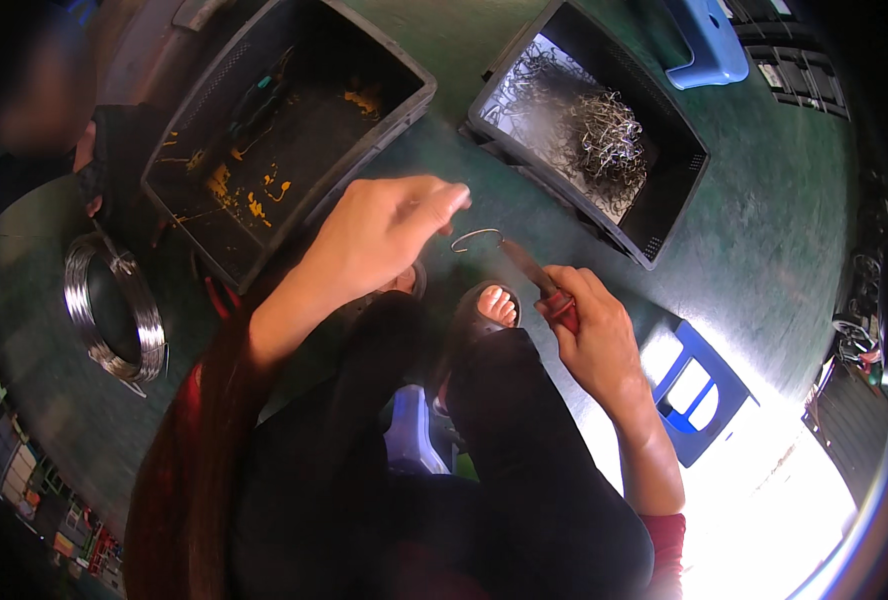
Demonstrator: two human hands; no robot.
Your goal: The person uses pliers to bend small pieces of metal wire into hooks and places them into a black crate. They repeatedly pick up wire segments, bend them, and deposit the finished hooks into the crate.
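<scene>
My right hand (pixel 596 335) is wrapped round the red handle of pliers (pixel 530 267) with a brownish metal head. A bent piece of thin wire (pixel 476 233), curved like an open loop, sticks out from the pliers' tip toward my left hand. My left hand (pixel 379 235) hovers just left of the wire, apart from it. Its fingers curl under and the thumb lies along them; whatever they may pinch is hidden. Beyond my right hand, a black crate (pixel 699 160) holds a heap of bent wire hooks (pixel 609 135) on a white sheet.
A larger black crate (pixel 404 100), stained orange inside, stands at the far left. A wire coil (pixel 149 330) lies on the green floor left of me, near a red-handled tool (pixel 222 298). Blue stools stand far right (pixel 709 45) and near right (pixel 719 415). Another person (pixel 39 110) sits upper left.
</scene>
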